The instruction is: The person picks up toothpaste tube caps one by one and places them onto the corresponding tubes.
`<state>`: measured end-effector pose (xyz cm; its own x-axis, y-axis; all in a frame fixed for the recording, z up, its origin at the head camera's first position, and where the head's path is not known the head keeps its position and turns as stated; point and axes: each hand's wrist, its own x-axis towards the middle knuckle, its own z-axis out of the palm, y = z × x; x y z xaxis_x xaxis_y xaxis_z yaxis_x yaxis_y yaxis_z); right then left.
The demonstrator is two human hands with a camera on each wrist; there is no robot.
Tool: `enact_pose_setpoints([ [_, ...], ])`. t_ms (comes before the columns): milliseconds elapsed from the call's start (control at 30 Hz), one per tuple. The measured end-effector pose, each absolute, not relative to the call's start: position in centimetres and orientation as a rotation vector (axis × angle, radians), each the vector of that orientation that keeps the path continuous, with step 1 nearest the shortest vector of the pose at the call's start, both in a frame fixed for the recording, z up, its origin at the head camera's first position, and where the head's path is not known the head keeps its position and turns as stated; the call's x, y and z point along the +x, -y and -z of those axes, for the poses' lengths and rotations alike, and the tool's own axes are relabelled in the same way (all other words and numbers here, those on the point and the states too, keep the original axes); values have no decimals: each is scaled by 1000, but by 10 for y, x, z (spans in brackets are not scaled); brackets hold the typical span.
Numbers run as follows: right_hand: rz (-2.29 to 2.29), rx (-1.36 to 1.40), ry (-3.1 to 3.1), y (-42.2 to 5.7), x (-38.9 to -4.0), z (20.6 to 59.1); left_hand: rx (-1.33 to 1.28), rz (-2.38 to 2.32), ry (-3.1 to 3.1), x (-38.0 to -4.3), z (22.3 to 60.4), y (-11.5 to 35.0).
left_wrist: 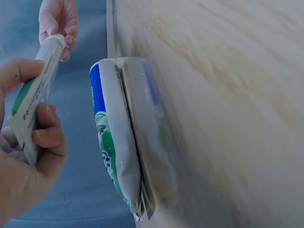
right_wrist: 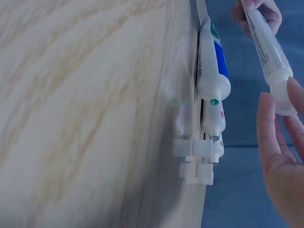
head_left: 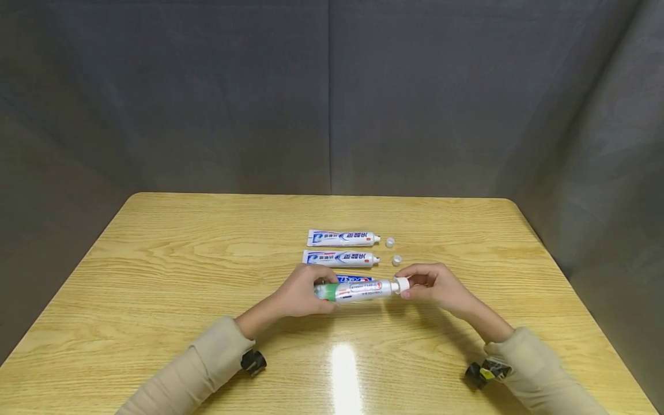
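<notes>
Partly hidden cap [head_left: 402,285], seemingly attached

The table [head_left: 155,288] has a pale wood grain, rounded far corners and glare toward the front. On it lie a far tube [head_left: 339,238] and a middle tube [head_left: 339,259], bare nozzles pointing right, each with a cap [head_left: 390,242] just beside it; nearest, a blue-and-green tube [left_wrist: 118,137].

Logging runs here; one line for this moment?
left hand: grips tube | right hand: pinches white cap | table: three more tubes, two loose caps
</notes>
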<state>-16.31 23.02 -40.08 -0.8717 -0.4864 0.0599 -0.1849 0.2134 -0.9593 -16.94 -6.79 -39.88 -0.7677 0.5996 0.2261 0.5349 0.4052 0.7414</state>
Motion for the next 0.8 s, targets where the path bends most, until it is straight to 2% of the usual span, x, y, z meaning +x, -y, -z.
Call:
enact_pose_setpoints([
  [467, 1650, -651, -2368, -221, -156, 395, 1087, -1302, -2567, -168, 395, 68],
  [800, 1701, -735, -2136, -223, -154, 396, 1127, -1296, -2576, -166, 395, 69],
])
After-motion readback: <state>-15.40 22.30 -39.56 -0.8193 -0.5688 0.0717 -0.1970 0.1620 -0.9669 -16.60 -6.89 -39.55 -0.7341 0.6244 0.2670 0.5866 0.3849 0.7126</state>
